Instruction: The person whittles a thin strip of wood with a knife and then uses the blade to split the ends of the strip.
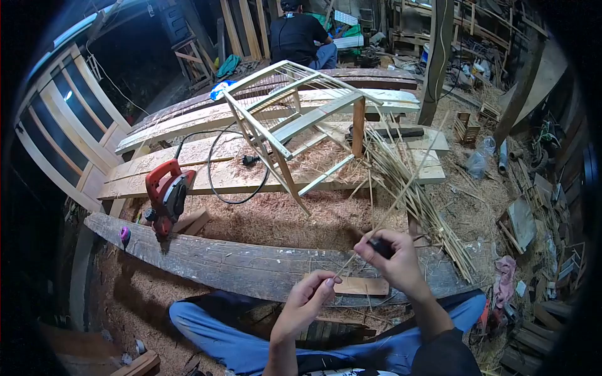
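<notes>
Open sawdust patch [282, 219] just far of the dark plank [238, 263], centre: room to pass. The plank's left stretch is bare up to the red planer [168, 194], with a cable [216, 188] looping beyond. An overturned chair frame [295, 119] fills the far centre. A stick bundle [414, 188] fans across the right. One long stick [411, 182] slants from near centre to far right. A small wood block [367, 286] sits on the plank, near right.

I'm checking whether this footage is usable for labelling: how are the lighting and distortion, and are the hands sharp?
Head view: strong fisheye bending with black corners; bright light on the chair frame and sawdust, the far person dimmer; the left hand pinching the thin stick and the right hand gripping a dark tool look fairly sharp, no glare.
</notes>
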Tool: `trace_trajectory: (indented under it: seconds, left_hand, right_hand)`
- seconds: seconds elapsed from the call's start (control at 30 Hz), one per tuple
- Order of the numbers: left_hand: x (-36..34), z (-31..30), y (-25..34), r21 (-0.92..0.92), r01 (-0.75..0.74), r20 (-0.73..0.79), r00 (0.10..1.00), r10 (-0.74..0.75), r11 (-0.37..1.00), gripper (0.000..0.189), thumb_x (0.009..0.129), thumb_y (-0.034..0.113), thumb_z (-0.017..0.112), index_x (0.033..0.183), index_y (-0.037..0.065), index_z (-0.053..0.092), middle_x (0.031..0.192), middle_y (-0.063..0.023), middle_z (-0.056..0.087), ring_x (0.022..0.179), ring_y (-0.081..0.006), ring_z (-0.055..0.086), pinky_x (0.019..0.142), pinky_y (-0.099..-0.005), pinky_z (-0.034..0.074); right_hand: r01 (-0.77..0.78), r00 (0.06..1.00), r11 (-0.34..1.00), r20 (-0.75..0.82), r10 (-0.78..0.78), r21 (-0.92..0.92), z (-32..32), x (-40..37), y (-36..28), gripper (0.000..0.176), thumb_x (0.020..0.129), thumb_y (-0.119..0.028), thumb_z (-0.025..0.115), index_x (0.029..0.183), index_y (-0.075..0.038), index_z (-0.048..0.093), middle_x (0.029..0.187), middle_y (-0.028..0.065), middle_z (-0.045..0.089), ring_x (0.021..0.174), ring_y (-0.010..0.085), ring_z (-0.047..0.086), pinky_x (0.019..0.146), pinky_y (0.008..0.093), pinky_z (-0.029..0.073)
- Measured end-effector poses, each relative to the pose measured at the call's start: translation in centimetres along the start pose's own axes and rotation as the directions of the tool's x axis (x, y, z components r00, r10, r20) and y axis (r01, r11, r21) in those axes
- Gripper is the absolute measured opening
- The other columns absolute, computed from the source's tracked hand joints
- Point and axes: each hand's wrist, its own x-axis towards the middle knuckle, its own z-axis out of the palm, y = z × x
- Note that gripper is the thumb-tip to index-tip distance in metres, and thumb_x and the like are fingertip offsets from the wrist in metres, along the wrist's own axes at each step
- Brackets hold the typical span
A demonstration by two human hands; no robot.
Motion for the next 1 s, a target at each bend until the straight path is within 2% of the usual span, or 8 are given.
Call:
trace_trajectory:
  seconds: [0.03, 0.07, 0.3, 0.4, 0.47, 0.77, 0.8, 1.0]
  left_hand:
    - [-0.1, 0.0, 0.1, -0.035, -0.007, 0.001, 1.000, 0.007, 0.999, 0.021, 0.109, 0.016, 0.051, 0.117, -0.001, 0.060, 0.075, 0.0056, 0.044, 0.065, -0.0036, 0.037, 0.056, -0.0216, 0.030]
    - [-0.1, 0.0, 0.1, -0.071, -0.013, 0.002, 1.000, 0.014, 0.997, 0.021, 0.109, 0.016, 0.051, 0.117, -0.001, 0.059, 0.075, 0.0054, 0.045, 0.065, -0.0036, 0.037, 0.056, -0.0217, 0.030]
    - [-0.2, 0.2, 0.7, -0.009, -0.003, 0.009, 1.000, 0.004, 1.000, 0.024, 0.109, 0.020, 0.050, 0.120, 0.000, 0.059, 0.075, 0.0043, 0.046, 0.065, -0.0038, 0.037, 0.056, -0.0213, 0.029]
    - [-0.2, -0.3, 0.6, -0.038, 0.069, 0.050, 0.996, -0.067, 0.997, 0.029, 0.110, 0.025, 0.048, 0.122, 0.002, 0.059, 0.074, 0.0029, 0.048, 0.063, -0.0040, 0.037, 0.055, -0.0208, 0.028]
    - [-0.1, -0.6, 1.0, -0.161, 0.190, 0.135, 0.976, -0.169, 0.968, 0.030, 0.110, 0.028, 0.045, 0.120, 0.003, 0.058, 0.072, 0.0008, 0.050, 0.058, -0.0041, 0.036, 0.050, -0.0206, 0.027]
    - [0.0, -0.5, 0.5, -0.354, 0.248, 0.212, 0.960, -0.180, 0.902, 0.023, 0.110, 0.025, 0.043, 0.121, 0.006, 0.053, 0.074, -0.0013, 0.053, 0.052, -0.0032, 0.032, 0.046, -0.0195, 0.024]
    - [0.0, -0.4, 0.5, -0.355, 0.247, 0.211, 0.961, -0.180, 0.902, 0.023, 0.110, 0.025, 0.043, 0.121, 0.006, 0.053, 0.074, -0.0013, 0.053, 0.052, -0.0032, 0.032, 0.046, -0.0195, 0.024]
    - [0.1, -0.2, 0.6, -0.469, 0.289, 0.254, 0.949, -0.186, 0.835, 0.022, 0.110, 0.027, 0.041, 0.112, 0.006, 0.049, 0.065, -0.0006, 0.045, 0.046, -0.0051, 0.031, 0.041, -0.0213, 0.025]
  right_hand:
    - [-0.012, 0.998, 0.997, 0.061, 0.008, 0.075, 0.4, -0.1, 0.0, 0.024, 0.091, -0.023, 0.080, 0.095, -0.001, 0.073, 0.076, -0.0027, 0.065, 0.072, 0.0019, 0.054, 0.061, 0.0218, 0.043]
    - [-0.045, 0.994, 0.998, 0.105, 0.040, 0.046, 0.5, 0.0, 0.3, 0.024, 0.091, -0.023, 0.080, 0.098, -0.001, 0.072, 0.077, -0.0029, 0.067, 0.074, 0.0019, 0.056, 0.063, 0.0218, 0.045]
    - [-0.059, 0.990, 0.995, 0.134, 0.048, 0.080, 0.2, 0.1, 0.1, 0.022, 0.093, -0.021, 0.078, 0.098, 0.000, 0.072, 0.078, -0.0032, 0.067, 0.074, 0.0018, 0.056, 0.063, 0.0215, 0.045]
    - [-0.033, 0.990, 0.989, 0.139, 0.013, 0.144, 0.2, 0.1, -0.3, 0.022, 0.094, -0.020, 0.077, 0.098, 0.000, 0.073, 0.079, -0.0022, 0.068, 0.074, 0.0019, 0.055, 0.064, 0.0214, 0.046]
    - [-0.114, 0.974, 0.991, 0.204, 0.098, 0.070, 0.2, 0.0, -0.6, 0.018, 0.094, -0.019, 0.077, 0.094, -0.001, 0.072, 0.078, -0.0055, 0.064, 0.071, 0.0008, 0.051, 0.062, 0.0202, 0.041]
    - [-0.109, 0.955, 0.974, 0.291, 0.048, 0.197, 1.3, -0.2, 0.4, 0.016, 0.093, -0.014, 0.077, 0.097, 0.001, 0.072, 0.075, -0.0070, 0.061, 0.069, -0.0008, 0.047, 0.059, 0.0186, 0.036]
    - [-0.105, 0.939, 0.988, 0.340, 0.060, 0.116, 0.9, -0.2, 0.6, 0.021, 0.092, -0.016, 0.079, 0.100, 0.002, 0.073, 0.080, -0.0022, 0.067, 0.075, 0.0012, 0.053, 0.064, 0.0222, 0.045]
    - [-0.149, 0.928, 0.973, 0.365, 0.075, 0.178, 1.4, -0.2, 0.8, 0.021, 0.092, -0.015, 0.079, 0.101, 0.002, 0.072, 0.079, -0.0035, 0.065, 0.073, 0.0013, 0.051, 0.063, 0.0217, 0.043]
